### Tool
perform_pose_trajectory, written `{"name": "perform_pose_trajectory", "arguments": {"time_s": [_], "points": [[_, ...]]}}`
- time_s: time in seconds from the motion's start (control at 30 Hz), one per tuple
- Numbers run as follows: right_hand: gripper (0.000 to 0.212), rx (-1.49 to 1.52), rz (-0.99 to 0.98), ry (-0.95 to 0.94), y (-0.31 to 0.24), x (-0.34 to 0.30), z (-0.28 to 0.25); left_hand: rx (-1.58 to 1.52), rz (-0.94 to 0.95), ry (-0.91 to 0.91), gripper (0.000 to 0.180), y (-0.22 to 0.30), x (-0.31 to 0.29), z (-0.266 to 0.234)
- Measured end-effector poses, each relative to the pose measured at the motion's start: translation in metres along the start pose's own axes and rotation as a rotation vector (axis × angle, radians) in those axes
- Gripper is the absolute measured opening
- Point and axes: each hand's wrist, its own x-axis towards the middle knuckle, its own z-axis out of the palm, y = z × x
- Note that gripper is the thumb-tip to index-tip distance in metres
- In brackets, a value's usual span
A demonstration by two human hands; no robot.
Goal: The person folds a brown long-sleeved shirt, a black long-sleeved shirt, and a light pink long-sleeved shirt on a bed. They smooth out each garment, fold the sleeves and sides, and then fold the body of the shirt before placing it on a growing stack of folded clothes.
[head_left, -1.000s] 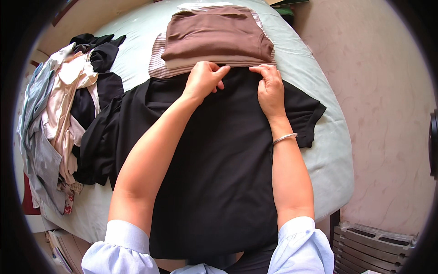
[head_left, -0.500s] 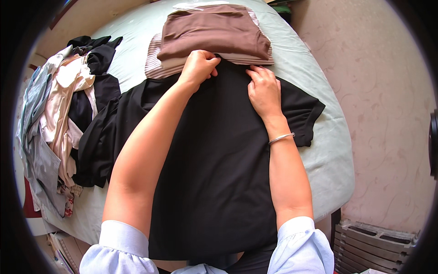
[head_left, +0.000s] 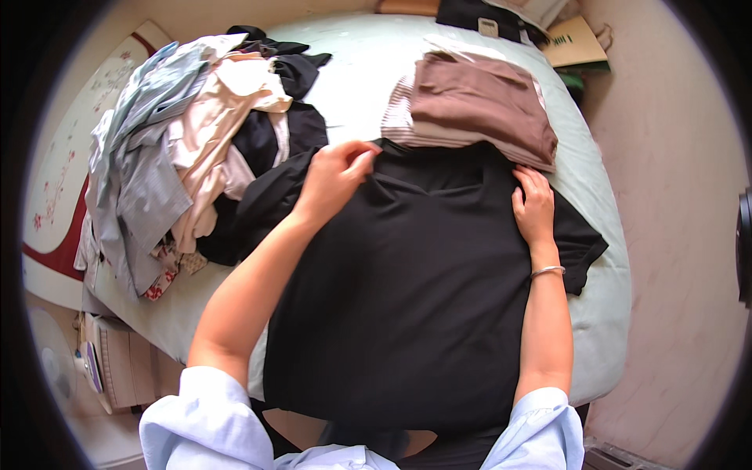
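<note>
A black short-sleeved shirt (head_left: 399,305) lies spread on the bed with its neckline at the far end and its hem toward me. My left hand (head_left: 337,178) pinches the cloth beside the left end of the neckline, fingers closed. On the right shoulder of the shirt rests my right hand (head_left: 536,205), its fingers stretched out over the fabric and the thumb a little apart. Just beyond the neckline sits a stack of folded clothes, a brown garment (head_left: 482,102) on top and a striped one (head_left: 398,110) below.
A loose heap of clothes (head_left: 223,117) in cream, grey-blue and black covers the left side of the pale green bed (head_left: 599,329). A black bag (head_left: 489,22) and a tan paper bag (head_left: 576,43) stand at the far right. A wall (head_left: 681,196) runs along the right.
The view has swung left. The neckline now shows as an open curve. My left hand has moved to its left end, and my right hand has shifted outward to the right shoulder.
</note>
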Motion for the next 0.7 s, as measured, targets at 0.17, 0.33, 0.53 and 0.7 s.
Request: {"name": "perform_pose_trajectory", "arguments": {"time_s": [0.17,0.33,0.53,0.7], "points": [[0.029,0.214,0.041,0.058,-0.062,0.035,-0.018,0.629,0.156,0.219,0.029,0.014,-0.069,-0.098],[0.034,0.536,0.199,-0.251,-0.184,0.067,0.045,0.824,0.084,0.349,0.044,-0.017,-0.117,-0.12],[0.048,1.149,0.674,-0.303,-0.22,0.088,0.106,0.054,-0.245,0.413,0.023,-0.036,-0.074,-0.159],[0.038,1.637,0.83,-0.458,-0.218,0.098,0.115,-0.144,-0.41,0.258,0.02,-0.039,-0.043,-0.197]]}}
